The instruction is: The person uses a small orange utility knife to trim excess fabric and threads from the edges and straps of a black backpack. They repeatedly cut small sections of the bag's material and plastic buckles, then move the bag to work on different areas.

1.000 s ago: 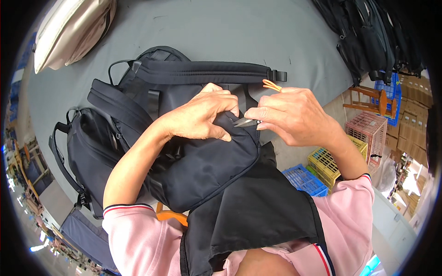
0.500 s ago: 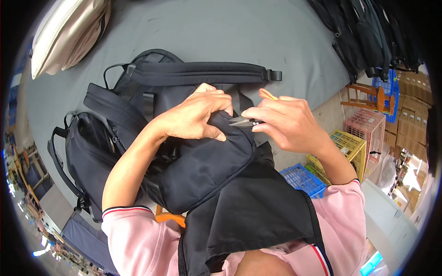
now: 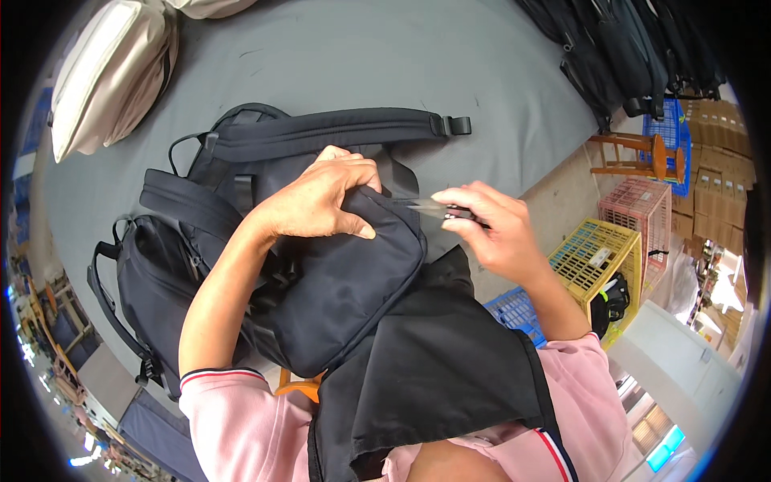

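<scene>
A black backpack lies on the grey-covered table in front of me, its padded straps turned up on the far side. My left hand is over the bag, its fingers curled around a fold of fabric near the right edge and its thumb resting on the panel. In my right hand is a pair of thread snips. Their blades point left and reach the seam at the bag's right edge, close to my left fingers. Whether the tips touch a thread is too small to tell.
Another black backpack lies at the left. Beige bags stand at the far left, black bags at the far right. Beyond the table's right edge are a wooden stool, plastic crates and stacked cartons.
My right hand has turned, and the orange part seen above it earlier no longer shows. The blades now lie flatter against the bag's edge. My left hand keeps its hold; the view has shifted slightly.
</scene>
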`<state>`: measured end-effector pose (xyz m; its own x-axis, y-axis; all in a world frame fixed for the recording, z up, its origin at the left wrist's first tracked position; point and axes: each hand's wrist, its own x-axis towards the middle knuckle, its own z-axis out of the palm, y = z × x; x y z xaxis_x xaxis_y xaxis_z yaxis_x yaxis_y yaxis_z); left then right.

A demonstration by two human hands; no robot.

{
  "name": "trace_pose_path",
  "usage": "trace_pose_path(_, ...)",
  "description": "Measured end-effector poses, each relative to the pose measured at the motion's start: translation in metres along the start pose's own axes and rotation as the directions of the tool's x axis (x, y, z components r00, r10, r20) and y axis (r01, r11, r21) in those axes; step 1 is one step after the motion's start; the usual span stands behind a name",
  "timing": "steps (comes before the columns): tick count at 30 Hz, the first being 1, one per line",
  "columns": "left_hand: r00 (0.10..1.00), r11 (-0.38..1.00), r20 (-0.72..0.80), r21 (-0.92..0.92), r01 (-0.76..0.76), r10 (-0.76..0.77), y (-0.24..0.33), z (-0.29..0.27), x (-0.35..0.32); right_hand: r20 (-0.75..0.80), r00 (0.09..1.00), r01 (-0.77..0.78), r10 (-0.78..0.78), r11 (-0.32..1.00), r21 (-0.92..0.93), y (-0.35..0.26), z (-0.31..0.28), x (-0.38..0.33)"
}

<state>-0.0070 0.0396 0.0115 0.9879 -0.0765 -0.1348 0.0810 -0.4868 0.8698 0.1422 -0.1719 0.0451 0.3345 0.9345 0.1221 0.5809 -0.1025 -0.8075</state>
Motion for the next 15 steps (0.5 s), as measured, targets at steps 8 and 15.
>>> trace_pose_path(8,0.999,0.998,0.001,0.049,0.045,-0.046,0.006,-0.002,0.004,-0.095,0.991,0.080,-0.095,0.986,-0.149,0.001,0.004,-0.008)
trace_pose_path(15,0.999,0.997,-0.026,0.062,0.048,-0.047,0.008,0.001,0.006,0.012,0.988,0.154,-0.157,0.949,-0.276,-0.007,0.003,0.007)
